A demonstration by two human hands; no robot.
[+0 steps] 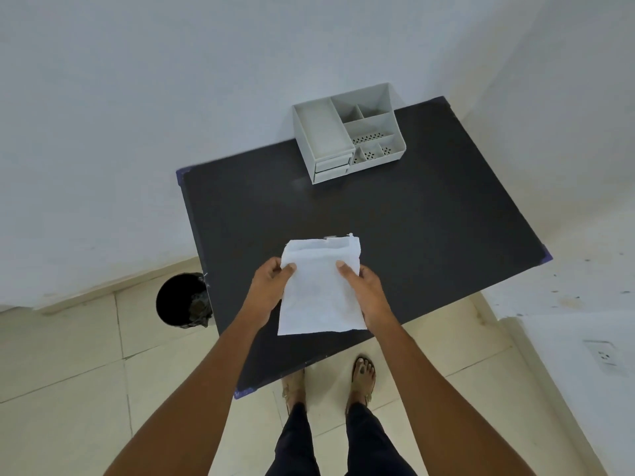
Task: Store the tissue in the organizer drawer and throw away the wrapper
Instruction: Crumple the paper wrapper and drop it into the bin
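A flat white tissue sheet [319, 290] is held above the near part of the black table [412, 218]. My left hand [268, 286] grips its left edge and my right hand [364, 290] grips its right edge, thumbs on top. A thin, partly see-through wrapper seems to cover the sheet's upper end; I cannot tell for sure. The grey organizer [347, 135] stands at the table's far edge, with two shut drawers [331, 170] at its front left and open compartments on top.
A black bin [184, 300] with a dark liner stands on the tiled floor left of the table. White walls close in behind and at the right, with a socket [603, 353] low on the right wall. My feet are under the table's near edge.
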